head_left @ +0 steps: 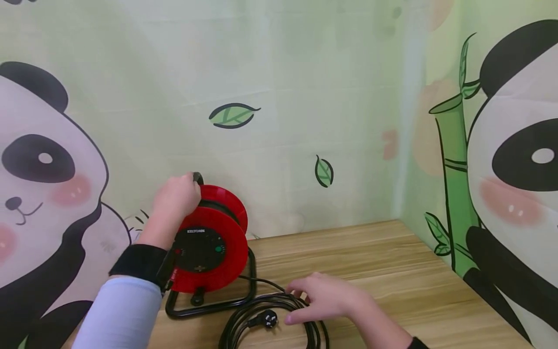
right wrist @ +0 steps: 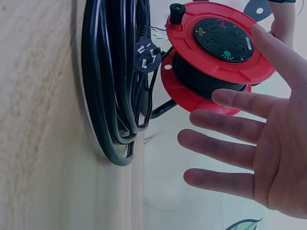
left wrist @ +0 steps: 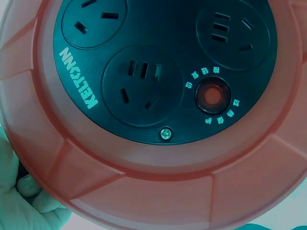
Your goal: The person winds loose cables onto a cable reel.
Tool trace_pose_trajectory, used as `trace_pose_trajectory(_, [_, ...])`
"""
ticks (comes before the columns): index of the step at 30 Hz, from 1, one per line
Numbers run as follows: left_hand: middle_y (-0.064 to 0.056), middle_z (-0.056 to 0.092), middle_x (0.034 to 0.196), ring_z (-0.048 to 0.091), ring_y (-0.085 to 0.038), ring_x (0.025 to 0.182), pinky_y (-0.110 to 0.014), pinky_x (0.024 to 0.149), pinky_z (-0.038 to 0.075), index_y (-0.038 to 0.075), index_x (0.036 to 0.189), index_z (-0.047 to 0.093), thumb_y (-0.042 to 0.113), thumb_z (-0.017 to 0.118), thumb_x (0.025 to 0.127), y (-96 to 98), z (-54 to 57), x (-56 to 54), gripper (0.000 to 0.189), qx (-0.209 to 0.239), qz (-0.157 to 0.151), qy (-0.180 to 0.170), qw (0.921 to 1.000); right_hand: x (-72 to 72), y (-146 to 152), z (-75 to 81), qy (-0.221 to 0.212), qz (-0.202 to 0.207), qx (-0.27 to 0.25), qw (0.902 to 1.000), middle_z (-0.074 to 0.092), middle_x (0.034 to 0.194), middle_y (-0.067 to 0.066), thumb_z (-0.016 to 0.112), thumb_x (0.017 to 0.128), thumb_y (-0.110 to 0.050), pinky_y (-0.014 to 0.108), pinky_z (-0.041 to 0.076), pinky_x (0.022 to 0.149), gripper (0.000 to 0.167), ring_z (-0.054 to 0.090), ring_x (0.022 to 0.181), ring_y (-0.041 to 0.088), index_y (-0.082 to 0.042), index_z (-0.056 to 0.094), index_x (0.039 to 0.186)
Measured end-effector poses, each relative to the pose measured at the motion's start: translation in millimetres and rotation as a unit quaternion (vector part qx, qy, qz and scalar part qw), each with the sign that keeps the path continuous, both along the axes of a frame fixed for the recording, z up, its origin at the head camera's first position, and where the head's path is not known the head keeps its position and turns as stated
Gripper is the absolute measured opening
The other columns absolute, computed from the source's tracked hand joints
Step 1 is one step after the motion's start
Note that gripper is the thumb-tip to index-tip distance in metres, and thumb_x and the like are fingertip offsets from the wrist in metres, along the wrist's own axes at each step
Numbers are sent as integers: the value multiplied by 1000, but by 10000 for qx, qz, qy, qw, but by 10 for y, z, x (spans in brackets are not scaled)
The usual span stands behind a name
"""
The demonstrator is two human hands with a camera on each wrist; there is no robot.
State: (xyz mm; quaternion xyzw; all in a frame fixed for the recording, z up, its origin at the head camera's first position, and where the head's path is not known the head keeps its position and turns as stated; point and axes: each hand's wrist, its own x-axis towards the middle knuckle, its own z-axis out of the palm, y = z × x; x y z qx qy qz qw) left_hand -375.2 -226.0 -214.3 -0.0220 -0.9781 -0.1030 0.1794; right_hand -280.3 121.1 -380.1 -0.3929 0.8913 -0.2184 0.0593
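A red cable reel with a black socket panel stands on a black tube frame. My left hand grips the black handle at its top. In the left wrist view the curled fingers of the left hand show past the red rim. In front of the reel lies a loose coil of black cable, its black plug inside the loops. Over the coil's right side is my right hand. Its fingers are spread and extended in the right wrist view, with the palm bare.
The wood-grain table carries the reel and coil. Behind it hangs a pale green cloth backdrop printed with pandas and leaves, turning a corner at the right. One strand of cable runs between reel and coil.
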Motion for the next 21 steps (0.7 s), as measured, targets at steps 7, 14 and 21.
trace_pose_trajectory(7, [-32,59,112,59,-43,93,-53,72,52,-3,130,51,20,38,104,-163,12,84,37,-75,-17,-5,10000,5,-13,-1,-238,-68,33,9997,69,122,-3,66,88,-66,33,53,84,65,65,102,9,-22,63,135])
trace_pose_trajectory(14, [-38,55,122,58,-49,102,-60,81,51,-7,139,45,20,40,105,-318,36,158,44,-166,-33,-30,9999,17,-17,-1,-157,-83,89,9998,69,123,-1,65,88,-67,33,53,84,66,65,97,7,-22,63,136])
trace_pose_trajectory(21, [-41,48,134,52,-55,114,-66,91,46,-9,148,37,20,40,105,-510,24,222,52,-111,34,-61,9999,27,-20,-10,-158,-198,68,9997,69,122,-4,66,86,-68,34,53,84,66,64,100,8,-24,63,135])
